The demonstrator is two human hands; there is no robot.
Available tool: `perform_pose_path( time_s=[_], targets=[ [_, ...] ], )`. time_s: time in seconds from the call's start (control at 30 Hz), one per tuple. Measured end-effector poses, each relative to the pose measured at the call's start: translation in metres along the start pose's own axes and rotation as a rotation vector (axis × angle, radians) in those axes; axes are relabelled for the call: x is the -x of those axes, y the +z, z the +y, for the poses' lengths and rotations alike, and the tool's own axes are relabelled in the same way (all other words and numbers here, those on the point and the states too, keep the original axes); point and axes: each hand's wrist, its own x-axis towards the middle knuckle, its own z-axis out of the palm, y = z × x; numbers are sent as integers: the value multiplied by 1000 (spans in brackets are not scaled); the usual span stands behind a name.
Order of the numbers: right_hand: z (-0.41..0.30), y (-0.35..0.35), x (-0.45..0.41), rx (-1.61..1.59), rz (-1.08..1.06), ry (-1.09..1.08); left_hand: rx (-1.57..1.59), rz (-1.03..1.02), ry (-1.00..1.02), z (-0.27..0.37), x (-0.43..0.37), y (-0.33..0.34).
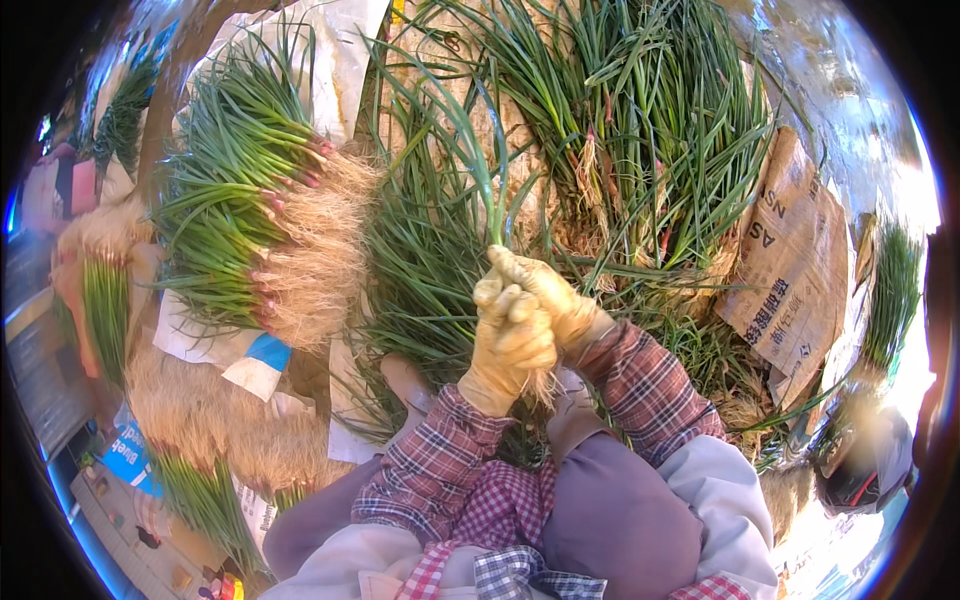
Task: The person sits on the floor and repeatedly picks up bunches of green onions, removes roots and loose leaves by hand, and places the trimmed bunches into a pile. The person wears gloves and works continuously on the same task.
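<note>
My left hand (512, 341), in a pale yellow glove, is closed around the lower end of a green onion stalk (496, 217); pale roots hang below that fist. Against it is my right hand (546, 289), gloved the same way, with its fingers closed on the same stalk. Long green leaves rise from the hands towards the top of the view. A loose heap of green leaves (420, 277) lies just beyond and left of the hands. At upper right is a big pile of green onions (660, 135) with roots and reddish stems.
Bunches of green onions (247, 202) with pinkish bulbs and long roots lie at the left on white sheeting. More rooted bunches (202, 480) stand at lower left. A printed brown sack (795, 262) is at the right, above a dark bag (862, 465).
</note>
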Motion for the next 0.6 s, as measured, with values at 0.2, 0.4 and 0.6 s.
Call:
perform_pose_path(
  time_s=[0.2, 0.4, 0.6],
  targets=[
    [2, -6, 9, 1746, 441, 49, -148, 196, 284, 27, 11, 35],
    [-92, -21, 7, 1615, 874, -129, -531, 318, 376, 53, 9, 83],
    [-109, -93, -57, 2107, 1278, 218, -426, 384, 303, 38, 5, 75]
  ],
)
